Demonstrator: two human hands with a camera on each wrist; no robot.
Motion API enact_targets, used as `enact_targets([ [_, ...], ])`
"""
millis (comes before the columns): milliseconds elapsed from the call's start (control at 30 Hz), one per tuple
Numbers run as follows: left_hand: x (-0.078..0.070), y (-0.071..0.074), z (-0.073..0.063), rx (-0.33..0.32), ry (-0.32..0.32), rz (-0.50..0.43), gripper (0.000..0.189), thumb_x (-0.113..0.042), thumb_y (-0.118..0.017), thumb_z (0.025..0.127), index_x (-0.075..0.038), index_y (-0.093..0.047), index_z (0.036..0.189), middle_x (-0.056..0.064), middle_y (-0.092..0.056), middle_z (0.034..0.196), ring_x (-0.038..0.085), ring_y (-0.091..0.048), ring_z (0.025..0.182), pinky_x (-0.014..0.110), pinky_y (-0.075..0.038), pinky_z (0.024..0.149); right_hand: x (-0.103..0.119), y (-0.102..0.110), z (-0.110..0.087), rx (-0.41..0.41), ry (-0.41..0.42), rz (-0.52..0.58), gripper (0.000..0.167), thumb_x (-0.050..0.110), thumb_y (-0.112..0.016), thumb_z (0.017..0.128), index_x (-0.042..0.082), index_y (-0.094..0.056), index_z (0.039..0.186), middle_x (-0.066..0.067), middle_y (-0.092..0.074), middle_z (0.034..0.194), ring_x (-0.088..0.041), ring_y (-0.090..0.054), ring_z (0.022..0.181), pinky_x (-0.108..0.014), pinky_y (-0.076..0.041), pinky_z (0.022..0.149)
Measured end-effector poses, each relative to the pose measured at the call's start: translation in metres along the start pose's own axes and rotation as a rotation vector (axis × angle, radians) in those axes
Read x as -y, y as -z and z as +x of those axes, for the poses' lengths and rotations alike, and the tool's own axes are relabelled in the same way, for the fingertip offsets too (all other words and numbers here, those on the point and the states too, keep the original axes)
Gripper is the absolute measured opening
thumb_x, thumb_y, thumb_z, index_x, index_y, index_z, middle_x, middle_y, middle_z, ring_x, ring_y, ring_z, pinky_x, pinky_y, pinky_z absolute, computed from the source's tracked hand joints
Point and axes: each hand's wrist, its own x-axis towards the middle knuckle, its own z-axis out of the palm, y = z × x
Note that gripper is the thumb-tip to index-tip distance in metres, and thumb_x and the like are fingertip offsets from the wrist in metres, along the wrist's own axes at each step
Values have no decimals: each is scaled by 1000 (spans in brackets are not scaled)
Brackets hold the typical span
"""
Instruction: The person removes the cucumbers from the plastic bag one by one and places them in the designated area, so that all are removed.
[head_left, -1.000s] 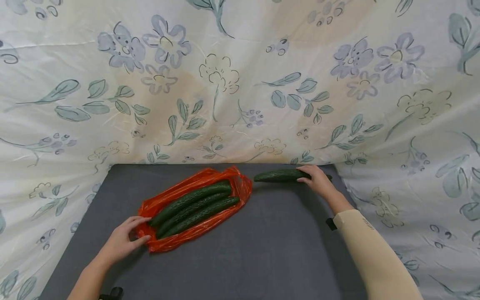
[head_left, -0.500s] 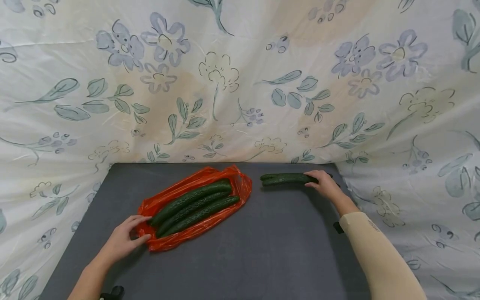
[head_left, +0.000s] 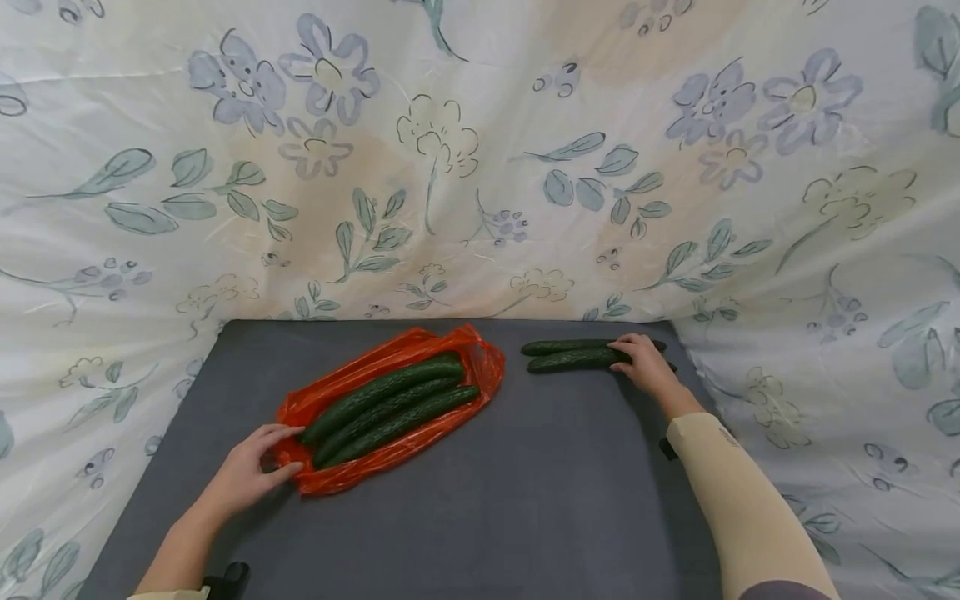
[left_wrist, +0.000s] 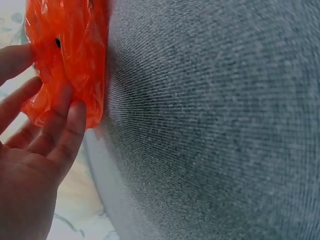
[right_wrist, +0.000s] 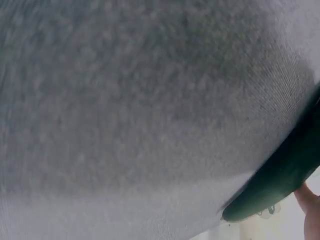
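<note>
In the head view, my left hand [head_left: 242,468] is at the left end of an orange plastic bag [head_left: 337,482]. Its fingers and thumb lie spread and lightly bent against the film. Three dark green cucumbers [head_left: 397,415] lie side by side on the bag. At the far right, my right hand [head_left: 641,362] holds the nearer of two more cucumbers, with fingers behind it and thumb in front. This cucumber [head_left: 573,360] lies just in front of the farther cucumber [head_left: 558,346]. A cucumber [right_wrist: 280,180] also fills the right edge of the right wrist view, most of that hand being out of frame.
A dark grey tabletop [head_left: 480,517] carries everything. Flower-printed cloth [head_left: 465,208] stands behind it and along both sides, close to the right hand and forearm.
My right hand has moved right with a cucumber, then slightly toward me, uncovering the farther cucumber behind it. The left hand, the bag and its three cucumbers have stayed put.
</note>
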Motion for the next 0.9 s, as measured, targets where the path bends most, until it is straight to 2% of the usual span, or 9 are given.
enact_targets([
  [200,-5,2,2,2,13,-12,51,-26,-80,88,-7,-64,132,14,-61,126,28,-64,99,28,-57,76,5,4,1,20,-76,20,54,11,-75,91,3,-57,141,-24,-52,135,-44,-45,125,-61,-42,100],
  [300,-6,3,2,6,17,-16,51,-26,-81,88,-7,-64,132,14,-61,126,29,-64,99,29,-57,76,9,8,3,2,-99,46,58,14,-77,90,6,-55,144,-22,-52,137,-44,-43,130,-63,-40,102],
  [633,-5,4,3,-8,-11,-3,50,-26,-81,87,-8,-65,131,14,-61,125,30,-64,99,28,-57,76,32,17,5,-52,-64,156,65,20,-78,89,8,-52,147,-21,-49,145,-44,-40,136,-65,-37,105],
  [900,-3,4,2,-5,-31,3,49,-25,-81,87,-7,-66,130,14,-62,123,25,-64,94,28,-57,74,64,21,9,-55,-24,158,71,25,-80,88,11,-49,150,-22,-44,153,-45,-35,143,-65,-34,109],
])
